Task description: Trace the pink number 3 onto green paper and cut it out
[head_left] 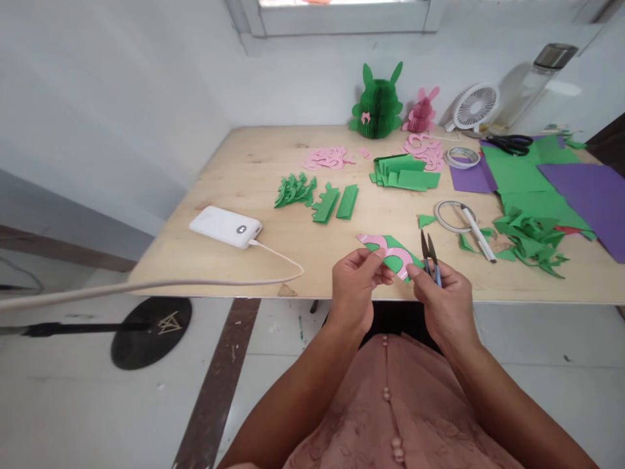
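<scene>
My left hand point(354, 290) pinches a pink paper cutout with curved lobes point(401, 255) laid flat against a piece of green paper point(393, 263). At the right end of these papers, the thumb of my right hand point(448, 303) presses on the edge. A pair of small scissors point(430, 251) with blue-grey handles is held in that same hand, blades pointing up and away from me, slightly apart. Both hands are just above the table's front edge. Past them lie folded green strips point(347, 202), a partly cut green piece point(325, 204) and a pile of green cutouts point(295, 190).
A white power bank point(225, 226) with a cable lies left on the wooden table point(205, 182). Green scraps point(530, 241), a white marker point(478, 233) and a tape roll point(461, 157) lie right. Behind stand a green paper rabbit point(376, 107) and a small fan point(474, 107).
</scene>
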A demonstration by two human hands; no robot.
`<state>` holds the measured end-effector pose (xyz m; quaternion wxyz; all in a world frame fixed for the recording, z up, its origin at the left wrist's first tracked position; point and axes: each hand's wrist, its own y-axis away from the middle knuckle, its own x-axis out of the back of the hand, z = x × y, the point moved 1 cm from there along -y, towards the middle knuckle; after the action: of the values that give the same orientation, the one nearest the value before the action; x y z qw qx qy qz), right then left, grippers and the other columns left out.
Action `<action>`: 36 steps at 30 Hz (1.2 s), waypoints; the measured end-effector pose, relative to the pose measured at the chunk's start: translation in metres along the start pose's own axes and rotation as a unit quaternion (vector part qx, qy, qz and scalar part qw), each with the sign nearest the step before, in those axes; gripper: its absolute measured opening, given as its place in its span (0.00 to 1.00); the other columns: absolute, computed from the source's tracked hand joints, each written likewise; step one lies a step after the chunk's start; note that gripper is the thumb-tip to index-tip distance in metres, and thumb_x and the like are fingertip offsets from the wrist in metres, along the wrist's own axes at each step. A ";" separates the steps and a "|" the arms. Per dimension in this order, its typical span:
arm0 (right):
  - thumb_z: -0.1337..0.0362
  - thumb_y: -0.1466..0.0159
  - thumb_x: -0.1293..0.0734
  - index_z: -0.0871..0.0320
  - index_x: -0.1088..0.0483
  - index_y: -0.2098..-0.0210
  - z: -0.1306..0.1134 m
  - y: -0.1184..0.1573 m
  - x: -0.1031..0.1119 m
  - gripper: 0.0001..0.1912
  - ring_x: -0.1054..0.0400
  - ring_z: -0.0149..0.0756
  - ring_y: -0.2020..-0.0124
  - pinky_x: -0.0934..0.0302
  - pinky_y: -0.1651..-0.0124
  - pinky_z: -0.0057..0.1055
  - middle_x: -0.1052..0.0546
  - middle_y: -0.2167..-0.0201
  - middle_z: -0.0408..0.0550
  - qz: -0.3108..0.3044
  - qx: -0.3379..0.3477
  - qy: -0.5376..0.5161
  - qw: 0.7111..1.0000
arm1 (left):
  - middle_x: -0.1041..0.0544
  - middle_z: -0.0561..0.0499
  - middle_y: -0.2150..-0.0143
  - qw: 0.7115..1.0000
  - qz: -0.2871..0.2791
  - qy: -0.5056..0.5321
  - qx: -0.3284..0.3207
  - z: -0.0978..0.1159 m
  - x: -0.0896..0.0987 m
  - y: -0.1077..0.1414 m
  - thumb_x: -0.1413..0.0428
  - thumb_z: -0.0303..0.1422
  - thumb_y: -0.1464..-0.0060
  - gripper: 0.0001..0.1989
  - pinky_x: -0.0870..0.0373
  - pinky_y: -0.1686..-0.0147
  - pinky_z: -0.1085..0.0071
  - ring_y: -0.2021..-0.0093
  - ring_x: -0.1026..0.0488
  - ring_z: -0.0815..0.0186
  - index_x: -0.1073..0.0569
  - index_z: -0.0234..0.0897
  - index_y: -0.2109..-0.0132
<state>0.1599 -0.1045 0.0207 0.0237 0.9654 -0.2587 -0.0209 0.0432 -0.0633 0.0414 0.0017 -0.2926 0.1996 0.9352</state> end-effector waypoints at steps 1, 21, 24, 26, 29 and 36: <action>0.55 0.49 0.25 0.57 0.35 0.79 0.000 0.000 0.000 0.17 0.56 0.25 0.80 0.60 0.78 0.27 0.44 0.83 0.35 -0.001 -0.001 0.000 1.000 | 0.28 0.55 0.82 1.000 -0.001 0.001 -0.002 0.000 0.000 0.000 0.34 0.36 0.61 0.15 0.34 0.76 0.76 0.81 0.32 0.73 0.32 0.35 0.76; 0.60 0.55 0.21 0.58 0.39 0.82 -0.007 -0.007 -0.012 0.21 0.59 0.21 0.83 0.64 0.81 0.24 0.48 0.85 0.32 -0.004 -0.091 -0.116 0.989 | 0.25 0.51 0.76 0.996 -0.071 -0.028 0.035 0.003 0.011 -0.003 0.35 0.38 0.59 0.13 0.33 0.77 0.75 0.77 0.31 0.71 0.27 0.32 0.73; 0.61 0.55 0.21 0.58 0.40 0.82 -0.009 -0.008 -0.014 0.22 0.59 0.20 0.83 0.64 0.81 0.24 0.48 0.85 0.32 -0.004 -0.102 -0.122 0.987 | 0.24 0.50 0.75 0.992 -0.099 -0.059 0.046 0.002 0.014 -0.003 0.35 0.38 0.59 0.13 0.33 0.77 0.75 0.77 0.31 0.71 0.27 0.32 0.73; 0.61 0.55 0.21 0.58 0.40 0.82 -0.010 -0.009 -0.015 0.22 0.59 0.20 0.83 0.64 0.81 0.24 0.48 0.85 0.31 -0.005 -0.103 -0.122 0.987 | 0.24 0.50 0.76 0.990 -0.108 -0.077 0.049 0.002 0.015 -0.004 0.36 0.38 0.59 0.12 0.33 0.77 0.75 0.78 0.31 0.71 0.27 0.32 0.73; 0.61 0.55 0.21 0.58 0.40 0.82 -0.010 -0.009 -0.016 0.22 0.59 0.20 0.83 0.64 0.81 0.24 0.48 0.86 0.31 -0.003 -0.105 -0.119 0.987 | 0.24 0.50 0.76 0.986 -0.125 -0.095 0.058 0.004 0.017 -0.006 0.36 0.38 0.58 0.12 0.33 0.77 0.75 0.78 0.31 0.72 0.26 0.32 0.73; 0.61 0.54 0.21 0.58 0.39 0.81 -0.008 -0.011 -0.016 0.21 0.59 0.20 0.83 0.64 0.81 0.23 0.48 0.86 0.31 -0.009 -0.112 -0.125 0.986 | 0.24 0.50 0.76 0.978 -0.145 -0.133 0.067 0.004 0.019 -0.009 0.36 0.36 0.58 0.11 0.33 0.78 0.75 0.79 0.30 0.72 0.25 0.32 0.72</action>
<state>0.1521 -0.0867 0.0288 0.0985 0.9488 -0.2468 -0.1708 0.0259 -0.0558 0.0305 0.1835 -0.1912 0.2150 0.9400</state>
